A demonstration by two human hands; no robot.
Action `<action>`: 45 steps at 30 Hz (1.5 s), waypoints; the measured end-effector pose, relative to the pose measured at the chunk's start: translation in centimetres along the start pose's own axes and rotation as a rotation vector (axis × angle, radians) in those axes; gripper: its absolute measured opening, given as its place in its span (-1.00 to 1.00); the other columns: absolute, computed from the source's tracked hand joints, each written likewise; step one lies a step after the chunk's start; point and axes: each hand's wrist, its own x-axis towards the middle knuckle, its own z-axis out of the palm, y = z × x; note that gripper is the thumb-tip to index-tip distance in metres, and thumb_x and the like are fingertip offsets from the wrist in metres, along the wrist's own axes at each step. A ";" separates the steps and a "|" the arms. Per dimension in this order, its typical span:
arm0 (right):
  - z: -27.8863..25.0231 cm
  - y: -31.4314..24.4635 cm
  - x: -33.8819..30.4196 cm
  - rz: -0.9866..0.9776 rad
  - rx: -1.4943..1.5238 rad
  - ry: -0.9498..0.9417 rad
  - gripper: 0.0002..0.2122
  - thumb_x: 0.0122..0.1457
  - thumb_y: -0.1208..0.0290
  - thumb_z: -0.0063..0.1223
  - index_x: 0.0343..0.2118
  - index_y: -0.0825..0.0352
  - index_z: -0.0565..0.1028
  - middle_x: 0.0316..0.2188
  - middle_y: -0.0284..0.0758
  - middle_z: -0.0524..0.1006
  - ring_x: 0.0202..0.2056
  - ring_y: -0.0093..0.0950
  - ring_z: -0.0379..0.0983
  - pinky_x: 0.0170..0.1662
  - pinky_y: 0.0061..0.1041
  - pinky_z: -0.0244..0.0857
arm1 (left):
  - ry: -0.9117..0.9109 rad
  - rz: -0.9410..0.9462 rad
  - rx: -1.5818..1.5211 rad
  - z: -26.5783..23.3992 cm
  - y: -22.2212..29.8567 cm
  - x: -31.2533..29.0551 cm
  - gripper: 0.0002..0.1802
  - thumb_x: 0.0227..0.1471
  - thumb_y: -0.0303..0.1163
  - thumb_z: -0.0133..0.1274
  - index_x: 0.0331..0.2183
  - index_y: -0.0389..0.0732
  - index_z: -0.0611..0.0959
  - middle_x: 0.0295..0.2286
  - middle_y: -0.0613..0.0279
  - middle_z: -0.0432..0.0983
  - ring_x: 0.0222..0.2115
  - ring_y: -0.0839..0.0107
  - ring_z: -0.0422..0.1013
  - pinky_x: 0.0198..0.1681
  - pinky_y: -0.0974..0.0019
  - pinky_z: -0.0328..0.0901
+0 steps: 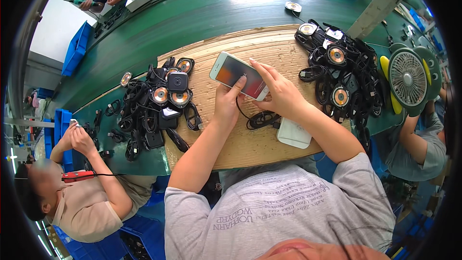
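Note:
Above a cardboard sheet point(231, 149), my left hand point(225, 106) grips a white smartphone point(231, 71) from below, its thumb lying on the lit screen. At the phone's right end, my right hand point(284, 91) has its fingers along the upper edge and closes on it too. A black cable point(260, 121) runs down from behind the phone into a loose coil on the cardboard. What sits behind the phone is hidden. Under my right forearm lies a white rounded block point(294, 134), with a plug at its left end.
Piles of round black chargers with copper-coloured coils and bundled cables flank me, left point(159, 96) and right point(339, 67). A green fan point(408, 76) stands at right. One loose disc point(292, 6) lies on the green table point(216, 7). Co-workers sit left, right and far left.

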 end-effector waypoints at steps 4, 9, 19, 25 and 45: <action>-0.3 -0.1 0.1 -0.011 -0.014 -0.003 -0.03 -0.20 0.37 0.35 0.34 0.11 0.05 0.15 -0.18 0.33 -0.11 -0.21 0.49 -0.12 -0.35 0.43 | 0.006 0.016 -0.002 0.1 -0.2 -0.1 -0.76 0.17 -0.46 0.08 -0.09 -0.23 0.54 -0.20 0.23 0.55 -0.18 0.45 0.48 -0.10 0.43 0.38; -0.3 0.0 0.1 -0.028 -0.021 0.006 -0.04 -0.20 0.37 0.35 0.34 0.13 0.06 0.12 -0.18 0.35 -0.12 -0.22 0.49 -0.13 -0.37 0.43 | 0.009 0.020 -0.004 0.2 -0.1 0.0 -0.74 0.16 -0.45 0.10 -0.10 -0.23 0.54 -0.21 0.23 0.55 -0.19 0.46 0.48 -0.10 0.43 0.38; -1.9 -0.1 0.1 0.273 -0.095 -0.053 -0.10 -0.18 0.30 0.34 0.29 0.21 0.11 -0.02 -0.16 0.44 -0.07 -0.25 0.45 -0.13 -0.41 0.42 | 0.083 -0.002 0.172 -0.6 -0.4 1.1 -0.66 0.11 -0.24 0.20 -0.17 -0.24 0.53 -0.29 0.20 0.56 -0.31 0.57 0.46 -0.24 0.56 0.32; -3.4 2.0 0.1 0.323 -0.287 -0.042 -0.17 -0.12 0.19 0.33 0.24 0.26 0.18 -0.02 -0.16 0.44 -0.08 -0.26 0.45 -0.09 -0.39 0.40 | 0.209 0.788 0.820 -0.6 0.7 1.9 -0.75 0.04 -0.29 0.23 -0.28 -0.19 0.58 -0.36 0.35 0.54 -0.42 0.54 0.40 -0.33 0.48 0.29; -5.6 -1.9 -10.7 -0.006 -0.236 -0.132 -0.10 -0.28 0.16 0.42 0.26 -0.06 0.24 0.20 -0.13 0.29 0.05 -0.17 0.34 0.12 -0.23 0.22 | -0.782 0.554 1.648 2.2 2.1 -3.1 -0.81 -0.22 -0.37 0.28 -0.45 -0.17 0.66 -0.43 0.21 0.42 -0.33 0.24 0.35 -0.19 0.22 0.31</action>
